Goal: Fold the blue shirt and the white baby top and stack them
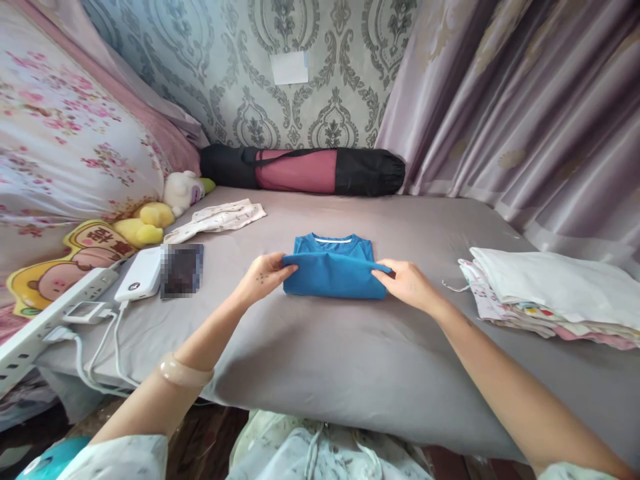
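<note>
A blue shirt (334, 275) lies partly folded on the grey bed sheet, its round collar facing the far side. My left hand (265, 275) pinches the left corner of the shirt's folded edge, thumb and fingers closed on the cloth. At the right corner of the same edge, my right hand (406, 281) grips the fabric in the same way. Between both hands the edge is stretched level and slightly raised, covering the lower body of the shirt below the collar.
A stack of folded clothes (555, 293) sits at right. Leftward are a pale patterned garment (220, 219), a white power bank (139, 273), a blurred dark flat object (182, 270), a power strip (75, 297) with cables and plush toys (145, 223). A black-and-pink rolled bag (300, 170) lies along the wall.
</note>
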Tool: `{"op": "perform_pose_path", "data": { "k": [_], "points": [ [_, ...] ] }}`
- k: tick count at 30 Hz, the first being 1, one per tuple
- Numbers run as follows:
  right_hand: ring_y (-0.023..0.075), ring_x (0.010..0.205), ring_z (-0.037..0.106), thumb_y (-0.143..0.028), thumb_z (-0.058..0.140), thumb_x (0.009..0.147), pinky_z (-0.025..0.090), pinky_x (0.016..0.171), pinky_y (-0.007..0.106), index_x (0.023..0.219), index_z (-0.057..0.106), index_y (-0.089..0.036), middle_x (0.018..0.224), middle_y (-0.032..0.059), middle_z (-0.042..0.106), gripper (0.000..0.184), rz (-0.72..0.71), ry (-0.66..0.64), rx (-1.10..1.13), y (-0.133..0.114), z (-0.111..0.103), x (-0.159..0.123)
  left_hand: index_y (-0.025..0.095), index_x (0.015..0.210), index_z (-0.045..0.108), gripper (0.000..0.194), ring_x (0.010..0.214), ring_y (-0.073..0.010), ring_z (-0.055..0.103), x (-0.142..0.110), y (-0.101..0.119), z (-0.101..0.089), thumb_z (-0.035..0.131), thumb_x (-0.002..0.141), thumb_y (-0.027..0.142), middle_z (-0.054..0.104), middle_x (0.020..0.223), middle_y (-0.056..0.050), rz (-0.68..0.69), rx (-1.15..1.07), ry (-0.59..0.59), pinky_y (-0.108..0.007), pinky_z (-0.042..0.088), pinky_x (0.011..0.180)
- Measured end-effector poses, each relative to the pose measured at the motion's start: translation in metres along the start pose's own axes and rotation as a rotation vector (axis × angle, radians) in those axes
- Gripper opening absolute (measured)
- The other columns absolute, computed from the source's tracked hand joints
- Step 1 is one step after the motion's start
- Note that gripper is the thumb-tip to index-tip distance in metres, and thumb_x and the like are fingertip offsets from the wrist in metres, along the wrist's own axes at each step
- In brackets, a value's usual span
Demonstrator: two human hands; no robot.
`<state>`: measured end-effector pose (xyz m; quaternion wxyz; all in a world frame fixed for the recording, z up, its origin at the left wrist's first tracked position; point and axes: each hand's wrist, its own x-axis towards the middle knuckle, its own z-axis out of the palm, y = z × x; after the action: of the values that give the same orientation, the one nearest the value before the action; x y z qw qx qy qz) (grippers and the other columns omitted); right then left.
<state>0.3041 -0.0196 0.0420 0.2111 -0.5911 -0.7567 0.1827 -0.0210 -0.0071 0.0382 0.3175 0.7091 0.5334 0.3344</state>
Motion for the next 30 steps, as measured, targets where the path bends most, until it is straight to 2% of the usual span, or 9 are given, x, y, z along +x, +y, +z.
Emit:
{"op": "perform_pose_path", "data": {
  "k": [3, 5, 9, 13, 19, 26, 30],
  "points": [
    [0.016, 0.066, 0.059, -0.039, 0.049, 0.085, 0.041, 0.06, 0.023, 0.08, 0.066, -0.018, 0.072, 0.0013, 0.067, 0.027, 0.051, 0.075, 0.045, 0.007, 0.011, 0.025, 0.014, 0.082, 0.066, 0.033, 0.062, -0.0141, 0.055, 0.025, -0.008, 0.011, 0.058, 0.077, 0.046, 0.062, 0.066, 0.0, -0.05, -0.039, 0.051, -0.023, 0.042, 0.056],
    [0.0157, 0.065, 0.058, -0.038, 0.049, 0.084, 0.038, 0.058, 0.023, 0.075, 0.063, -0.017, 0.07, 0.0021, 0.066, 0.027, 0.099, 0.105, 0.027, 0.014, 0.019, 0.041, 0.015, 0.081, 0.066, 0.031, 0.061, -0.0143, 0.055, 0.04, -0.013, 0.018, 0.055, 0.078, 0.043, 0.06, 0.063, 0.0, -0.103, 0.011, 0.096, -0.024, 0.041, 0.056],
    [0.0176, 0.07, 0.059, -0.036, 0.045, 0.087, 0.037, 0.059, 0.023, 0.076, 0.063, -0.017, 0.073, 0.005, 0.067, 0.028, 0.216, 0.124, -0.109, 0.023, 0.032, 0.069, 0.017, 0.074, 0.064, 0.026, 0.063, -0.0162, 0.056, 0.064, -0.019, 0.03, 0.048, 0.082, 0.036, 0.058, 0.062, -0.001, -0.208, 0.228, 0.183, -0.025, 0.039, 0.057],
    [0.0222, 0.084, 0.064, -0.033, 0.039, 0.091, 0.041, 0.066, 0.026, 0.088, 0.065, -0.016, 0.09, 0.0116, 0.069, 0.031, 0.354, 0.094, -0.204, 0.023, 0.038, 0.087, 0.019, 0.079, 0.063, 0.025, 0.079, -0.0217, 0.063, 0.08, -0.022, 0.039, 0.043, 0.087, 0.032, 0.066, 0.077, -0.006, -0.268, 0.391, 0.196, -0.029, 0.043, 0.067],
    [0.0281, 0.105, 0.061, -0.029, 0.033, 0.094, 0.045, 0.083, 0.034, 0.107, 0.061, -0.014, 0.112, 0.0179, 0.065, 0.035, 0.397, 0.052, -0.243, 0.015, 0.04, 0.098, 0.02, 0.099, 0.059, 0.028, 0.1, -0.0263, 0.063, 0.092, -0.022, 0.052, 0.034, 0.093, 0.033, 0.067, 0.105, -0.013, -0.319, 0.541, 0.191, -0.033, 0.046, 0.078],
    [0.0288, 0.105, 0.062, -0.03, 0.026, 0.098, 0.045, 0.087, 0.039, 0.119, 0.053, -0.01, 0.11, 0.0208, 0.065, 0.04, 0.452, 0.074, -0.29, 0.007, 0.047, 0.103, 0.019, 0.112, 0.051, 0.034, 0.098, -0.0279, 0.064, 0.096, -0.023, 0.06, 0.024, 0.097, 0.034, 0.066, 0.105, -0.015, -0.317, 0.66, 0.185, -0.036, 0.046, 0.079],
    [0.0298, 0.103, 0.063, -0.029, 0.024, 0.099, 0.044, 0.088, 0.041, 0.12, 0.05, -0.008, 0.106, 0.0227, 0.065, 0.04, 0.455, 0.101, -0.316, 0.009, 0.053, 0.104, 0.02, 0.113, 0.049, 0.035, 0.095, -0.0276, 0.065, 0.1, -0.027, 0.063, 0.021, 0.097, 0.035, 0.067, 0.103, -0.015, -0.315, 0.708, 0.177, -0.035, 0.046, 0.077]
  ]
}}
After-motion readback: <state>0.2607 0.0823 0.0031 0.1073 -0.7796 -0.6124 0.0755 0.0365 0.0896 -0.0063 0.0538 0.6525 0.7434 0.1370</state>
